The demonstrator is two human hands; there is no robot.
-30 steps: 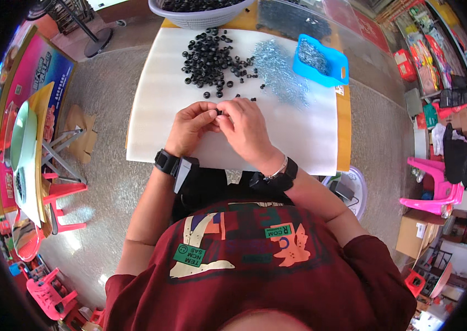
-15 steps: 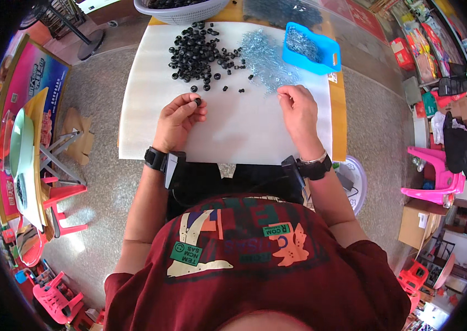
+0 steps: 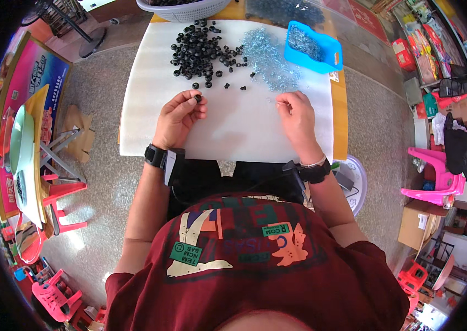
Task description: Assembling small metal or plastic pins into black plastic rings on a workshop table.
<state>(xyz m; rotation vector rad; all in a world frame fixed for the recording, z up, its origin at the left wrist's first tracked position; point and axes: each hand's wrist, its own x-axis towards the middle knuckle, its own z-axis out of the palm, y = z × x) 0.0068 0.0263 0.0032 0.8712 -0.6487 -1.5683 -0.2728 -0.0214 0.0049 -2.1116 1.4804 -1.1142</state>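
Note:
Between the thumb and fingers of my left hand (image 3: 179, 118) is a small round black plastic ring (image 3: 197, 98). Just beyond that hand lies a heap of similar black pieces (image 3: 192, 55), some scattered singly. My right hand (image 3: 298, 118) is closed in a pinch at the near edge of a spread of small clear, bluish pieces (image 3: 269, 55). A tiny pale speck shows at its fingertips, too small to name. Both hands are over a white sheet (image 3: 228, 138) on the table, well apart from each other.
A blue plastic tray (image 3: 321, 62) holding more clear pieces stands at the far right of the sheet. Beyond the heap is a grey basket (image 3: 181, 13) of black pieces, beside a clear bag (image 3: 283, 12). A pale tub (image 3: 358, 182) sits below the table's right side.
My right hand has drawn slightly toward me, away from the clear pieces, still pinched. My left hand keeps its hold on the black ring, nearly unmoved.

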